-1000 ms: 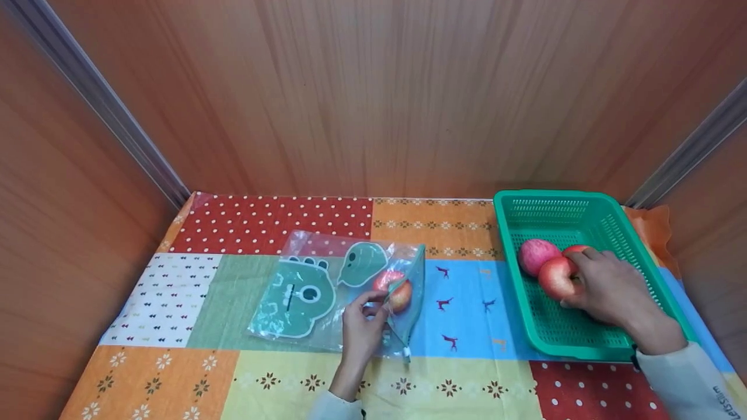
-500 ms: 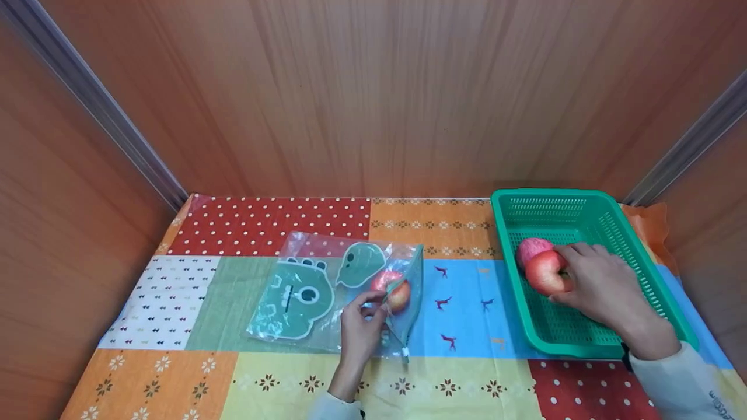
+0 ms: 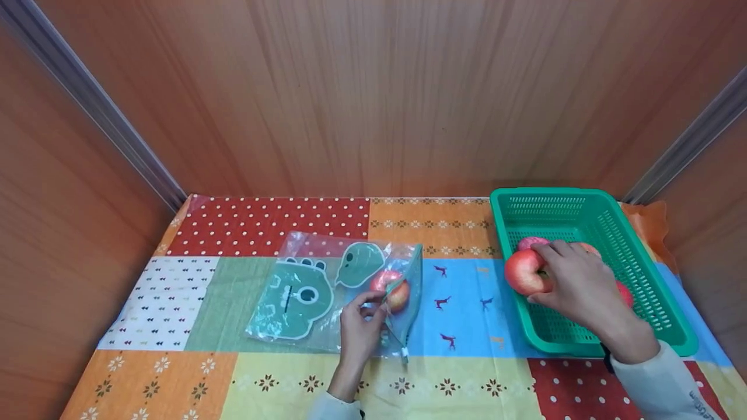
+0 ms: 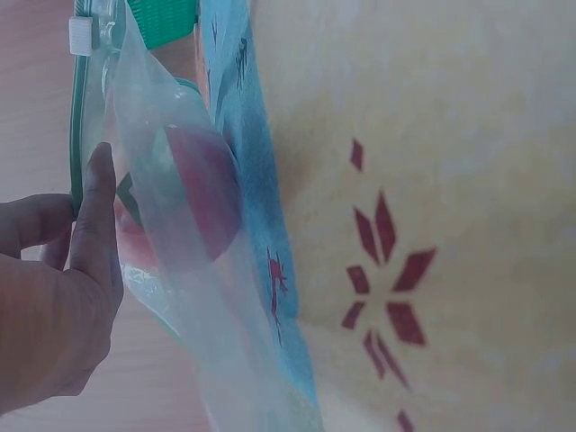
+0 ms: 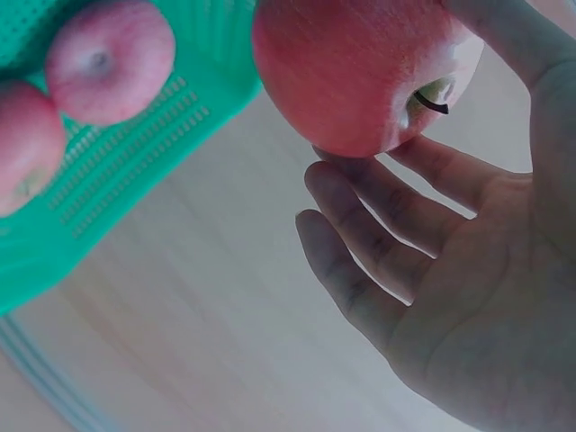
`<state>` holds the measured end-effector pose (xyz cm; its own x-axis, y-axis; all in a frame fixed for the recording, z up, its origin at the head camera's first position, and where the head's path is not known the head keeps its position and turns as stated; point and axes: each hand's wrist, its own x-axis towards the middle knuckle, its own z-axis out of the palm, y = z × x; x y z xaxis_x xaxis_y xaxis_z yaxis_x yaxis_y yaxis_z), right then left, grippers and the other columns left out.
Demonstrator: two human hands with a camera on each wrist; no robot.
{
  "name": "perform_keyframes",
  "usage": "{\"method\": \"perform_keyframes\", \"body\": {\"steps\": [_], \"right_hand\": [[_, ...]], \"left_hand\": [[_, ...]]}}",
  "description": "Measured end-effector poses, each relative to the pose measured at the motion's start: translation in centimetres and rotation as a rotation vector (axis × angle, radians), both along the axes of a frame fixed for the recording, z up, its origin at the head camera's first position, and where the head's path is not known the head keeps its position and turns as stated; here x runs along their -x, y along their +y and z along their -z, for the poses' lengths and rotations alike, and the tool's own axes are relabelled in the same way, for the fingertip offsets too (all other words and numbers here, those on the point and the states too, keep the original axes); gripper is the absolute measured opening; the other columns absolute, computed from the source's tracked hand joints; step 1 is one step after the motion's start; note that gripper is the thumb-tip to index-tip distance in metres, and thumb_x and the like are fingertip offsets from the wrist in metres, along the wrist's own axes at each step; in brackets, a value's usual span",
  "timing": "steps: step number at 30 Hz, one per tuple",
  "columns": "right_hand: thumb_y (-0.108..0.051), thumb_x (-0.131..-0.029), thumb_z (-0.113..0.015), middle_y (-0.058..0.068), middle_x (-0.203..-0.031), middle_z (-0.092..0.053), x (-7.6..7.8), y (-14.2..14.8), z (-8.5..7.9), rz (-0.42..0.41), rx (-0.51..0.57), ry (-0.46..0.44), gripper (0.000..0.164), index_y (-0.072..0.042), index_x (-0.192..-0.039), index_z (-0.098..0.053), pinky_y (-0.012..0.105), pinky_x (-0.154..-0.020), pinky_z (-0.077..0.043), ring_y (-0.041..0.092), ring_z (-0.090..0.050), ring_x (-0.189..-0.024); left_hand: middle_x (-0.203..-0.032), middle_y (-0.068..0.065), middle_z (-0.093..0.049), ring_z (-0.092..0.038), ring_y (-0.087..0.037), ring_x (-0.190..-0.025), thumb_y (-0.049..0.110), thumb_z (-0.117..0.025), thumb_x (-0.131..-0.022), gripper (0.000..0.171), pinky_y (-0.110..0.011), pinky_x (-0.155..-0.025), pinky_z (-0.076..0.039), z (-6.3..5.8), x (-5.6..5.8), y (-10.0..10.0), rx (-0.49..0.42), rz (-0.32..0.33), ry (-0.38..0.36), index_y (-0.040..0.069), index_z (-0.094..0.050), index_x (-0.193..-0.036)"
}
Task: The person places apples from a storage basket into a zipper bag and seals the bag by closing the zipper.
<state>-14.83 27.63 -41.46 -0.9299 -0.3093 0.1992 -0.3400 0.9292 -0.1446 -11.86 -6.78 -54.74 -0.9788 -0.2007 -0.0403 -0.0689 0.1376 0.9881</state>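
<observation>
My left hand point(image 3: 362, 329) pinches the edge of a clear zip bag point(image 3: 262, 315) printed with a green dinosaur, lying on the cloth. Inside the bag, near its mouth on the right, sits an apple point(image 3: 398, 296). The bag's white slider point(image 4: 81, 36) shows in the left wrist view. Over the left part of a green basket point(image 3: 525, 326), my right hand point(image 3: 580, 286) grips a red apple point(image 3: 525, 273) between thumb and fingers. That apple point(image 5: 360, 72) is held clear of the basket floor, its stem facing the palm. Other apples point(image 5: 110, 61) lie in the basket, partly hidden behind the hand.
A patchwork tablecloth point(image 3: 455, 379) covers the table. Wood-grain panels point(image 3: 373, 105) close off the back and both sides. A strip of the blue patch point(image 3: 461, 286) lies between bag and basket.
My right hand has lifted the apple from the others and moved it left towards the basket's left rim. More of the remaining apples now show. My left hand and the bag stay put.
</observation>
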Motion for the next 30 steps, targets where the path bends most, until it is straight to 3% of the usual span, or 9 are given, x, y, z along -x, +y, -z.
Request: {"method": "perform_keyframes", "body": {"steps": [8,12,16,30], "right_hand": [[-0.025,-0.059,-0.105,0.024,-0.130,-0.064,-0.2,-1.7,0.0,-0.031,0.014,-0.007,0.098,0.003,-0.141,-0.060,0.067,-0.079,-0.060,0.047,-0.059,-0.118],[-0.028,-0.059,-0.105,0.022,-0.128,-0.065,-0.3,-2.6,0.4,-0.051,0.012,0.002,0.093,0.002,-0.137,-0.063,0.064,-0.080,-0.062,0.044,-0.059,-0.119],[-0.031,-0.060,-0.105,0.019,-0.124,-0.067,-0.6,-3.6,0.9,-0.050,0.001,0.010,0.092,0.000,-0.136,-0.064,0.061,-0.083,-0.061,0.040,-0.061,-0.115],[-0.033,-0.060,-0.104,0.015,-0.127,-0.067,-2.0,-7.2,3.2,-0.050,0.026,-0.015,0.092,-0.001,-0.137,-0.066,0.057,-0.092,-0.058,0.035,-0.060,-0.115]], "left_hand": [[-0.112,-0.013,-0.070,-0.071,-0.019,-0.082,-0.002,-0.071,-0.095,0.024,-0.027,-0.061,-0.060,-0.1,0.0,0.1,-0.004,-0.002,-0.022,0.003,-0.074,-0.118],[-0.110,-0.014,-0.071,-0.072,-0.021,-0.079,-0.005,-0.071,-0.093,0.024,-0.028,-0.060,-0.060,0.0,0.0,0.1,-0.005,0.000,0.013,0.001,-0.074,-0.116],[-0.108,-0.015,-0.071,-0.072,-0.023,-0.077,-0.007,-0.072,-0.091,0.024,-0.027,-0.057,-0.059,0.1,-0.1,0.1,-0.015,-0.005,0.044,-0.001,-0.074,-0.115],[-0.111,-0.015,-0.071,-0.071,-0.020,-0.079,-0.006,-0.070,-0.093,0.024,-0.024,-0.060,-0.059,0.1,0.0,0.0,-0.008,0.006,0.041,0.001,-0.073,-0.117]]}}
